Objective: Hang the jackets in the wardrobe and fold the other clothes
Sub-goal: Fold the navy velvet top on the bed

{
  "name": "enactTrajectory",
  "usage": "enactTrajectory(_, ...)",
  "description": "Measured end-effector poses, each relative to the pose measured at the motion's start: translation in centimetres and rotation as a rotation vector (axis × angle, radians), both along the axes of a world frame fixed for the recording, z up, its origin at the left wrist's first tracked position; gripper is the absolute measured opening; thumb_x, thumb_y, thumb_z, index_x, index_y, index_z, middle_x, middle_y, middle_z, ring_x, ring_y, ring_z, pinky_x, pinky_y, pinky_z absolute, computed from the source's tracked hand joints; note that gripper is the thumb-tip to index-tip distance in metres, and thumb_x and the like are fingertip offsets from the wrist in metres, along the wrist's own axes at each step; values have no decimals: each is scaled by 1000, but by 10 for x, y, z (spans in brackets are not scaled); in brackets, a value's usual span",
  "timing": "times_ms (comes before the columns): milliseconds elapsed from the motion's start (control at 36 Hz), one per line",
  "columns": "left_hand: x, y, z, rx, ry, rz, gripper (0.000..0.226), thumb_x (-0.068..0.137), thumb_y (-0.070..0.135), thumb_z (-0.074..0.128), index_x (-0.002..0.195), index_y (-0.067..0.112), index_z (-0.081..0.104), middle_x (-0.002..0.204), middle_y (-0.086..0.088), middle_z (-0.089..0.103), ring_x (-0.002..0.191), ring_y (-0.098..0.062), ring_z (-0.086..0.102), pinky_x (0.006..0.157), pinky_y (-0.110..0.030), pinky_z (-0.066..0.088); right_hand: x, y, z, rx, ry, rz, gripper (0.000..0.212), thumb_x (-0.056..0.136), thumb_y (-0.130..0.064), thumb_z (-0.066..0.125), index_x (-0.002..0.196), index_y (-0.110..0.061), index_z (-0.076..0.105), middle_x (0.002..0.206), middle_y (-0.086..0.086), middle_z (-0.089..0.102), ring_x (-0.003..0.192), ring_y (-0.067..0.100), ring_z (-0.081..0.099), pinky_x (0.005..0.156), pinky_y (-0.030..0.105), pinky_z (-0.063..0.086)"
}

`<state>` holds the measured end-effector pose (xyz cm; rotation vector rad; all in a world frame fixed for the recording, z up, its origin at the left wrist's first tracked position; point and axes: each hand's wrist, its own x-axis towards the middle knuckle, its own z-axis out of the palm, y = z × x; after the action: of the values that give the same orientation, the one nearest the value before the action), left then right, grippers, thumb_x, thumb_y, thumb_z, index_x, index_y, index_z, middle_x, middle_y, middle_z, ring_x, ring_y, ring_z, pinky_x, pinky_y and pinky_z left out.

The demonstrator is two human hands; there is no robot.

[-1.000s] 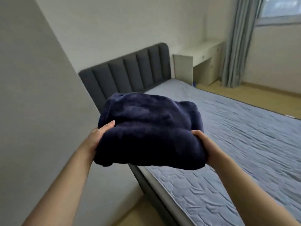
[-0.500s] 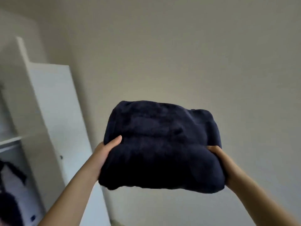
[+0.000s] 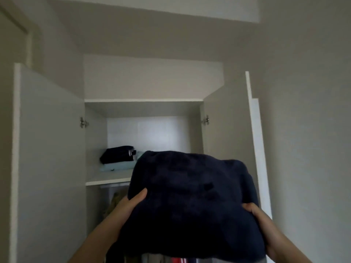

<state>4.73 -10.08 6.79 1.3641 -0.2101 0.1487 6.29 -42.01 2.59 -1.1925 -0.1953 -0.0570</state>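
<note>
**Plush navy bundle held up before the open wardrobe**

At the far left the left door (image 3: 49, 149) stands swung open, a flat, smooth, matte white slab with a square edge. A small metal hinge (image 3: 83, 122) joins it to the wardrobe (image 3: 148, 133), a plain white box with a smooth, pale back panel. On its flat white shelf (image 3: 106, 180) lies a neat stack of two. A dark folded garment (image 3: 116, 155) with thin white stripes at its fold rests on a flatter, wider pale blue-green folded garment (image 3: 115, 166). Below the shelf a tan, crumpled-looking fabric (image 3: 115, 202) hangs in shadow, too dim to identify.

The left hand (image 3: 131, 205) grips the left side of the folded navy garment (image 3: 190, 202), with its thumb laid over the top and its fingers hidden beneath. The garment is a thick, rounded, pillow-like bundle of soft, fuzzy, fleece-like cloth. It is held in the air in front of the wardrobe opening and covers the right part of the shelf. The right hand (image 3: 260, 221) clasps its lower right corner, thumb curled on top, the other fingers out of sight under the cloth. Under the bundle's lower edge a strip of red-and-white striped fabric (image 3: 179, 260) shows.

Further right a second metal hinge (image 3: 206, 119) carries the right door (image 3: 226, 141), which is also flat, white and open. Beyond it runs a smooth off-white wall (image 3: 307, 130).
</note>
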Motion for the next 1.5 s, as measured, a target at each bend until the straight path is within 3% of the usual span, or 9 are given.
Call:
enactTrajectory(111,36,41,-2,2,-1,101,89,43,52,90,121,23,57,95,-1,74,89,-23,70,71,-34,52,58,43,7,7,29,86,38,61,-19,66,93,0,62,88,20,63,89,27,59,76,38,45)
enactTrajectory(222,83,64,-4,-32,-19,148,59,72,37,72,126,20,55,99,-4,72,92,-25,68,73,-34,51,120,68,12,-7,20,133,32,67,-15,66,95,0,65,95,23,66,95,30,60,83,41,45)
enactTrajectory(306,126,77,0,-18,-28,151,70,63,45,78,125,21,57,107,-7,72,98,-28,68,79,-37,52,172,78,16,-14,-9,126,18,82,-13,55,89,1,65,90,20,68,87,29,62,77,38,46)
enactTrajectory(417,193,87,19,-14,-30,169,84,59,52,85,129,16,56,115,-11,69,104,-30,66,90,-39,49,244,84,33,6,-10,143,31,81,-21,58,102,0,65,101,24,67,93,32,63,77,38,48)
enactTrajectory(556,291,87,58,-65,-39,151,61,74,42,68,127,15,58,114,-13,69,105,-32,65,95,-43,47,341,84,75,-48,-47,161,45,69,-33,65,104,-6,69,103,19,71,98,34,66,86,42,49)
enactTrajectory(639,348,89,80,-87,-60,171,61,74,42,69,127,14,59,115,-15,68,108,-35,63,102,-47,43,402,89,102,-49,-101,173,36,81,-31,61,108,-8,69,102,16,72,94,31,67,81,39,50)
enactTrajectory(972,527,131,134,-93,-52,213,49,79,45,66,113,9,60,108,-20,69,100,-36,65,82,-44,52,606,147,160,-74,-179,155,30,91,-32,52,106,-12,68,95,11,74,92,25,68,75,33,49)
enactTrajectory(1111,605,162,145,-58,-72,208,49,83,47,65,117,12,60,109,-17,69,102,-35,65,90,-46,51,674,171,169,-77,-208,135,27,92,-32,51,101,-14,67,93,11,74,89,25,68,74,32,49)
enactTrajectory(1500,809,217,164,-69,-89,132,45,86,43,63,116,10,62,104,-17,71,100,-34,65,87,-44,51,870,221,189,-63,-276,37,43,92,-28,54,134,-18,51,124,11,64,106,26,64,73,32,49)
